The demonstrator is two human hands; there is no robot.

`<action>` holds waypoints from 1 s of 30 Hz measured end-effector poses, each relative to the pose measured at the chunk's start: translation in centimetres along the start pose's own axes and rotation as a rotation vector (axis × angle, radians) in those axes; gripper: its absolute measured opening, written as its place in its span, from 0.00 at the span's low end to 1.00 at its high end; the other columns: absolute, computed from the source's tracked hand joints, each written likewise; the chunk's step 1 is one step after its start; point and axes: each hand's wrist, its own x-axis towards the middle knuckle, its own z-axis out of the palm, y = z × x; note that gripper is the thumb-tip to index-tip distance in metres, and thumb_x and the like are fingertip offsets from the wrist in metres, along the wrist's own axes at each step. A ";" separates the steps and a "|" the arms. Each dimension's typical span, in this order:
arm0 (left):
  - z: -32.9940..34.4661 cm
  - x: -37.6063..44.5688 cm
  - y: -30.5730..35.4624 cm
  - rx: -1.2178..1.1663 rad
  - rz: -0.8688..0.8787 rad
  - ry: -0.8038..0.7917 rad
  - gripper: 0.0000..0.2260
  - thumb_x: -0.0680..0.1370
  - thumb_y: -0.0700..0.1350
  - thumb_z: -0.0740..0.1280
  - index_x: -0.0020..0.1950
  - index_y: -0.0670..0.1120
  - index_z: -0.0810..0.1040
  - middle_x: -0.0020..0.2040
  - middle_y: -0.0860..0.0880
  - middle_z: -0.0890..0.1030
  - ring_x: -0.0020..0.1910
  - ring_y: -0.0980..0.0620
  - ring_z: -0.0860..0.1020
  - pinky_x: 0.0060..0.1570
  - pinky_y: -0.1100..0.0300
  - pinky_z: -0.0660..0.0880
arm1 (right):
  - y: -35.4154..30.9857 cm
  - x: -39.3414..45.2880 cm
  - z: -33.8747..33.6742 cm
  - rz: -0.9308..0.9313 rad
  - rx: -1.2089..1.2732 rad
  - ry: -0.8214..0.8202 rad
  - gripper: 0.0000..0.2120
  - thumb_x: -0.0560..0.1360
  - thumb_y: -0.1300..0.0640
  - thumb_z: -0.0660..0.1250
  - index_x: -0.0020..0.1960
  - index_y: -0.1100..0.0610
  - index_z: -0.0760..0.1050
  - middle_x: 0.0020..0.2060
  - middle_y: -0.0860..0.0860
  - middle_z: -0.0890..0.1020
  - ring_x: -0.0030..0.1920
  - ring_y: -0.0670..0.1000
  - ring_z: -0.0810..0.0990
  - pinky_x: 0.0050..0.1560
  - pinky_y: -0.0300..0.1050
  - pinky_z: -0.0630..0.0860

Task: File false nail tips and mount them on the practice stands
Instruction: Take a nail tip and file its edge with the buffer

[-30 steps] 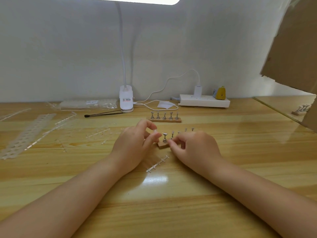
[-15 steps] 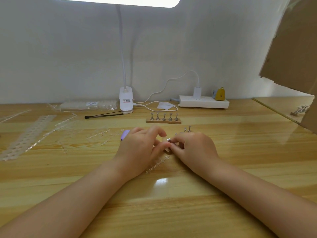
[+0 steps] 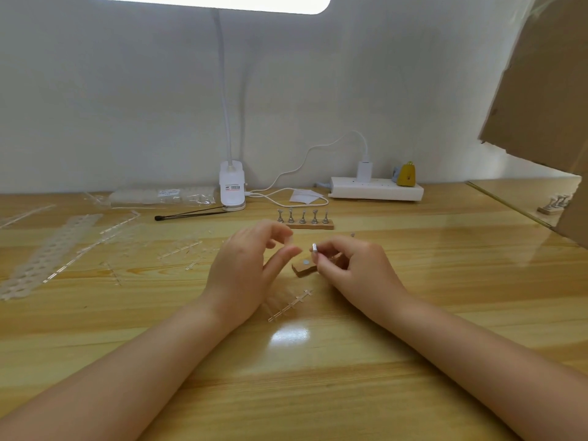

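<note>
A person's two bare forearms reach in from the near edge of a pale wood worktop (image 3: 413,393), hands meeting approx. mid-worktop. Along the far edge, w/ a white wall behind: a white power strip (image 3: 377,188), a clip lamp base (image 3: 232,190) and a clear bag of nail tips (image 3: 162,196). Perforated plastic strips (image 3: 47,253) lie toward the left edge. A full practice stand (image 3: 313,221), five metal holders upright on a wood base, sits between the far edge and the hands. The left hand (image 3: 245,268) hovers w/ fingers loosely spread, grip apart, holding nothing. The right hand (image 3: 353,265) pinches a small metal holder (image 3: 314,248) betw. thumb and fingertips, grip clamped on it, just above a second wood base (image 3: 304,268). A clear sprue (image 3: 291,305) lies on the worktop near both wrists.
</note>
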 end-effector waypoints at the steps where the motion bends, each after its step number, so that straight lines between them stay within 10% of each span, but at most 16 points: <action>1: 0.1 0.0 0.1 -0.028 0.014 0.004 0.16 0.74 0.61 0.63 0.51 0.51 0.77 0.47 0.58 0.79 0.46 0.56 0.77 0.50 0.50 0.74 | -0.1 0.0 0.0 -0.003 0.051 -0.003 0.05 0.77 0.59 0.68 0.50 0.54 0.82 0.37 0.42 0.82 0.31 0.41 0.77 0.36 0.31 0.72; 30: 0.2 -0.2 0.1 -0.119 0.090 0.017 0.13 0.71 0.60 0.69 0.50 0.54 0.81 0.44 0.58 0.80 0.43 0.56 0.76 0.46 0.50 0.75 | -0.2 -0.3 0.4 -0.297 0.097 0.058 0.06 0.76 0.66 0.67 0.48 0.59 0.82 0.40 0.51 0.83 0.32 0.46 0.81 0.37 0.37 0.76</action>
